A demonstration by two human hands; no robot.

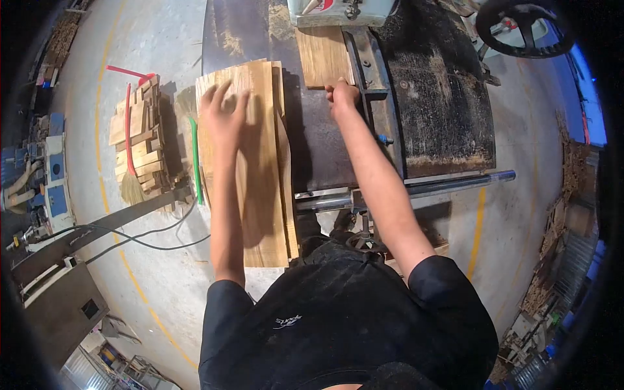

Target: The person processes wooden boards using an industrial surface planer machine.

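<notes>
My left hand point(224, 107) is over the far end of a stack of long wooden boards point(259, 175), its fingers apart. Whether its fingertips touch the top board cannot be made out. Curled fingers bring my right hand point(342, 97) against the near right corner of a shorter wooden board point(324, 58). That board lies flat on the dark metal machine table point(318, 143), alongside a metal guide fence point(369, 71). Its far end passes under the pale machine housing point(341, 14).
A black handwheel point(526, 29) stands at the far right. A chrome bar point(442, 185) runs along the table's near edge. On the floor to the left are a pile of wood pieces point(146, 140), a red-handled broom point(132, 185), a green handle point(195, 159) and dark cables point(162, 246).
</notes>
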